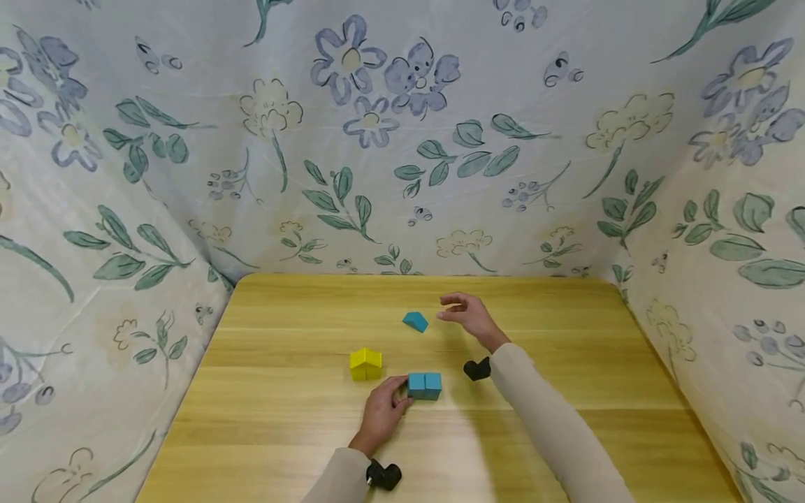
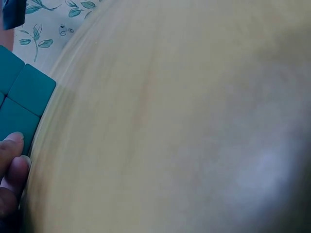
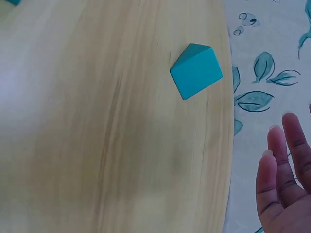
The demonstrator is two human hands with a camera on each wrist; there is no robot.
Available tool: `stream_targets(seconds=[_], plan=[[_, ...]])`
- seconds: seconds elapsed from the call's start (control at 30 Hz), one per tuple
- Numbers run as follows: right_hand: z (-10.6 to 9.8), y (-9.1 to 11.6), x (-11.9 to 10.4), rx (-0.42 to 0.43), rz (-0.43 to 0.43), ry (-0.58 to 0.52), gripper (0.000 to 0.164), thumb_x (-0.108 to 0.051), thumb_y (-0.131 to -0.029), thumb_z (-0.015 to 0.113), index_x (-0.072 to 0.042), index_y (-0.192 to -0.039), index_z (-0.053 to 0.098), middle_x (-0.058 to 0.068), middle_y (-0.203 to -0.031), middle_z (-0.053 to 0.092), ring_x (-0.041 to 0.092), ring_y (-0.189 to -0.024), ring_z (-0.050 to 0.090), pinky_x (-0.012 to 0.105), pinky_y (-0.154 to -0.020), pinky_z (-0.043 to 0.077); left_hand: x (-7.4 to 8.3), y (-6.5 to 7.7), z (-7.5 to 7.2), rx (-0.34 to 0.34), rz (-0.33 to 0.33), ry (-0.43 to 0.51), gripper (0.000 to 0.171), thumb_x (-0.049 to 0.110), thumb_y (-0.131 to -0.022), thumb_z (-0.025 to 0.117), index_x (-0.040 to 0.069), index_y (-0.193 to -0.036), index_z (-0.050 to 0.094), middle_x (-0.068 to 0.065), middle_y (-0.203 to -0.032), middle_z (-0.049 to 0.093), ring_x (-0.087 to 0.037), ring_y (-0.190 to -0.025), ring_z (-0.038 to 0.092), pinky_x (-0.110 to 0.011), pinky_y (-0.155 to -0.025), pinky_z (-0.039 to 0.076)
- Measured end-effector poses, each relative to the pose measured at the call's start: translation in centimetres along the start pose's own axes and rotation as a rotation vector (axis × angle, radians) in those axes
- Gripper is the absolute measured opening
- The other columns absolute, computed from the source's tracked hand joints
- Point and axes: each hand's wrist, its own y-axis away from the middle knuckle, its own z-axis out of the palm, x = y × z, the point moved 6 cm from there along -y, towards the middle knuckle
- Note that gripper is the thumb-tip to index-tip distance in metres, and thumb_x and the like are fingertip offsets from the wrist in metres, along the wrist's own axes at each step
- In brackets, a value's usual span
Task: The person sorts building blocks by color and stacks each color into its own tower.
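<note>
A block of blue cubes point(image 1: 424, 385) stands on the wooden table near the middle, with seams between the cubes in the left wrist view. My left hand point(image 1: 382, 411) holds its left side, fingertips and thumb point(image 2: 13, 145) against the cubes. Beyond it, a loose blue triangular block point(image 1: 415, 321) lies alone, its slanted face showing in the right wrist view. My right hand point(image 1: 470, 316) hovers just right of that block, fingers spread loosely and apart from it, holding nothing. Left of the cubes sits a yellow house-shaped pair of blocks point(image 1: 366, 365) with a peaked top.
The wooden table point(image 1: 283, 433) ends at a floral cloth point(image 1: 390, 175) that hangs behind it and on both sides. Black wrist devices point(image 1: 383, 475) are strapped at both sleeves.
</note>
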Motion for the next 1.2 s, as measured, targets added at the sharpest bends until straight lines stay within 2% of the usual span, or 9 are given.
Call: stream_targets(seconds=[0.1, 0.23, 0.43, 0.53, 0.57, 0.67, 0.83, 1.0, 1.2], plan=[[0.7, -1.8, -0.6, -0.051, 0.004, 0.061, 0.045, -0.015, -0.087, 0.072, -0.004, -0.128, 0.057, 0.02, -0.133, 0.052, 0.032, -0.11, 0.053, 0.052, -0.097, 0.042, -0.1, -0.1, 0.0, 0.004, 0.003, 0.004, 0.039, 0.009, -0.086, 0.072, 0.001, -0.122, 0.062, -0.007, -0.107, 0.065, 0.001, -0.058, 0.045, -0.019, -0.052, 0.042], [1.9, -3.4, 0.1, -0.117, 0.0, 0.126, 0.049, -0.008, -0.086, 0.072, 0.003, -0.131, 0.054, 0.024, -0.131, 0.051, 0.033, -0.107, 0.054, 0.049, -0.093, 0.046, -0.2, 0.0, 0.0, 0.0, -0.003, 0.002, 0.039, 0.01, -0.086, 0.072, 0.002, -0.123, 0.062, -0.006, -0.108, 0.064, 0.001, -0.059, 0.045, -0.019, -0.053, 0.042], [3.7, -4.3, 2.0, -0.176, 0.03, 0.15, 0.051, -0.005, -0.08, 0.078, 0.004, -0.126, 0.056, 0.022, -0.121, 0.055, 0.031, -0.097, 0.057, 0.041, -0.084, 0.049, -0.4, 0.1, 0.0, -0.004, -0.017, -0.004, 0.039, 0.01, -0.086, 0.072, 0.002, -0.123, 0.062, -0.006, -0.11, 0.064, 0.001, -0.059, 0.045, -0.019, -0.053, 0.042], [4.3, -4.4, 2.3, -0.186, 0.023, 0.188, 0.051, -0.007, -0.077, 0.081, 0.002, -0.122, 0.059, 0.017, -0.113, 0.058, 0.027, -0.091, 0.057, 0.036, -0.078, 0.05, -0.3, 0.2, 0.0, -0.005, -0.019, 0.002, 0.039, 0.01, -0.086, 0.072, 0.001, -0.123, 0.062, -0.007, -0.111, 0.064, 0.001, -0.059, 0.044, -0.019, -0.052, 0.042], [4.4, -4.5, 2.3, -0.189, -0.004, 0.209, 0.051, -0.01, -0.076, 0.083, 0.001, -0.12, 0.06, 0.015, -0.109, 0.059, 0.025, -0.088, 0.057, 0.034, -0.075, 0.05, -0.3, 0.2, 0.0, -0.005, -0.017, 0.003, 0.039, 0.009, -0.086, 0.072, 0.0, -0.123, 0.062, -0.007, -0.111, 0.064, 0.001, -0.058, 0.044, -0.019, -0.052, 0.042], [4.7, -4.9, 2.3, -0.179, -0.018, 0.258, 0.052, -0.014, -0.074, 0.084, 0.001, -0.118, 0.061, 0.013, -0.106, 0.06, 0.025, -0.087, 0.056, 0.033, -0.073, 0.049, -0.2, 0.0, -0.1, -0.003, -0.013, -0.007, 0.039, 0.01, -0.086, 0.072, 0.001, -0.123, 0.062, -0.007, -0.111, 0.064, 0.002, -0.058, 0.044, -0.019, -0.053, 0.042], [5.1, -5.5, 2.6, -0.133, 0.032, 0.321, 0.048, -0.014, -0.074, 0.084, -0.002, -0.115, 0.062, 0.012, -0.107, 0.06, 0.025, -0.095, 0.055, 0.039, -0.085, 0.048, -0.2, -0.1, 0.0, 0.003, 0.009, -0.027, 0.039, 0.01, -0.086, 0.072, 0.001, -0.122, 0.062, -0.006, -0.106, 0.064, 0.002, -0.059, 0.044, -0.019, -0.054, 0.041], [5.4, -5.8, 2.9, -0.098, 0.05, 0.404, 0.043, -0.016, -0.075, 0.084, -0.003, -0.11, 0.061, 0.008, -0.104, 0.06, 0.022, -0.094, 0.054, 0.039, -0.089, 0.047, -0.1, -0.1, 0.0, 0.004, 0.014, -0.022, 0.039, 0.01, -0.086, 0.073, 0.0, -0.122, 0.063, -0.006, -0.107, 0.064, 0.002, -0.06, 0.044, -0.019, -0.054, 0.041], [5.4, -5.6, 2.9, -0.076, 0.049, 0.395, 0.035, -0.01, -0.081, 0.078, -0.001, -0.111, 0.061, 0.01, -0.107, 0.06, 0.025, -0.097, 0.054, 0.04, -0.09, 0.046, -0.2, -0.1, -0.1, 0.004, 0.009, -0.039, 0.039, 0.011, -0.086, 0.073, 0.001, -0.122, 0.063, -0.005, -0.109, 0.064, 0.002, -0.06, 0.044, -0.018, -0.054, 0.041]])
